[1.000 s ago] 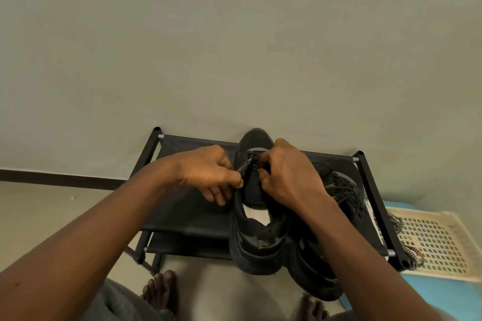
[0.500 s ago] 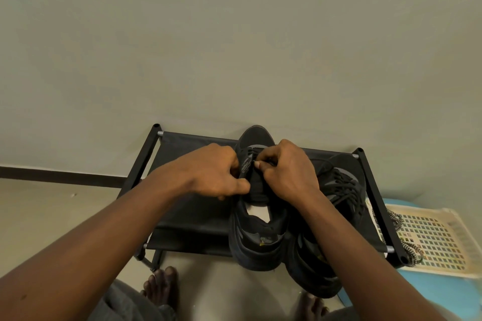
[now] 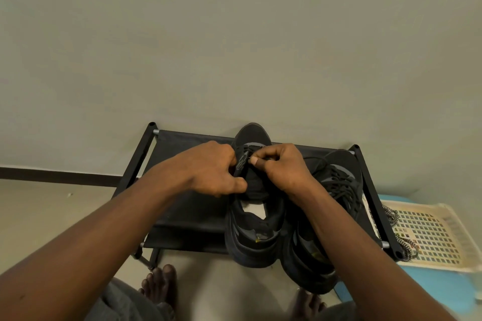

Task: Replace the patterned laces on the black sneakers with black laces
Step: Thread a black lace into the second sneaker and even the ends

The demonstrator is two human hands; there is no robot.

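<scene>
On the shoe rack point(image 3: 187, 206), the left hand point(image 3: 211, 169) grips the eyelet edge of a black sneaker point(image 3: 251, 247) while the right hand point(image 3: 285, 169) pinches its black lace point(image 3: 247, 149). The patterned laces point(image 3: 391, 219) hang beside the rack's right end.

Dim, even indoor light, soft shadows, no glare; wide-angle bending at the edges, dark shoe detail muddy.
</scene>
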